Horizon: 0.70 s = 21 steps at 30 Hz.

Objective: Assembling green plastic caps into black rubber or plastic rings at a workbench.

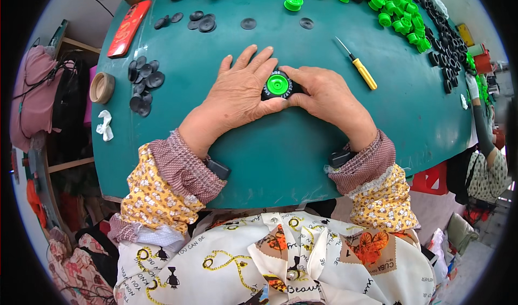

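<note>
A small toy wheel (278, 85) with a black tyre, white lettering and a bright green hub lies on the green table (270, 167), hub face up. My left hand (240, 86) has its thumb and index finger around the wheel's left side, its other fingers stretched out flat. From the right, my right hand (326, 94) pinches the wheel's edge between thumb and fingers. Part of the tyre is hidden under my fingers. Right of my hands lies a screwdriver (364, 74) with a yellow handle, its tip pointing away.
Green hubs (396, 8) are heaped at the far right beside many black tyres (448, 54). Black discs (144, 81) lie in groups at the left and back. A red flat case (129, 28), a round tan container (101, 87) and crumpled tissue (105, 126) line the left edge. Another person's gloved hand (472, 86) shows at right.
</note>
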{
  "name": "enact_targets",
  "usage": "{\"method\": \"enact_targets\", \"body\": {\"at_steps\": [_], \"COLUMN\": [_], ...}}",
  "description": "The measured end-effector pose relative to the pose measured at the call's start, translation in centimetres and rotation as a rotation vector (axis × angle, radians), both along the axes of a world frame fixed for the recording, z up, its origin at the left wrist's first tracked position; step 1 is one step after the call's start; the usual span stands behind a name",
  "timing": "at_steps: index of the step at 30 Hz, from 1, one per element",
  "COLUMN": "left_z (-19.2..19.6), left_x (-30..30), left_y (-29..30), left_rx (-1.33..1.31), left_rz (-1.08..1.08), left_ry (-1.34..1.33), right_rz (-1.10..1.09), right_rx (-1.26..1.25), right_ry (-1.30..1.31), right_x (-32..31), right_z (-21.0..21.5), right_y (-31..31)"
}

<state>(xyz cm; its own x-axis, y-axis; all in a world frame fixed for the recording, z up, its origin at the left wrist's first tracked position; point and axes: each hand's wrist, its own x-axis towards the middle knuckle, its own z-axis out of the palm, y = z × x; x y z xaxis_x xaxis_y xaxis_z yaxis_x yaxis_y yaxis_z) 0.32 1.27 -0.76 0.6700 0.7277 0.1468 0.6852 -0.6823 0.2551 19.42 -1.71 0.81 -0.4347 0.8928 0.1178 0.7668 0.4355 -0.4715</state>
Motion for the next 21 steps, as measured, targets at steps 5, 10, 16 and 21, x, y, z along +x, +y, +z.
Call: {"method": "enact_targets", "body": {"at_steps": [5, 10, 16, 21], "left_z": [-0.9, -0.8, -0.7, -0.7], "left_x": [-0.2, 0.8, -0.5, -0.4], "left_y": [-0.1, -1.2, -2.0, -2.1], "left_rx": [0.006, 0.018, -0.13, -0.111], "left_rz": [0.004, -0.077, -0.07, -0.106], "left_ry": [-0.004, -0.033, -0.251, -0.201], "right_rz": [-0.039, -0.156, -0.582, -0.993], "right_rx": [0.037, 0.11, -0.006, 0.105], "right_ry": [0.028, 0.049, 0.289, 0.567], "right_x": [-0.4, -0.1, 5.7, 12.5], "right_z": [-1.0, -0.6, 2.0, 1.8], "right_y": [-0.1, -3.3, -15.1, -26.4]}}
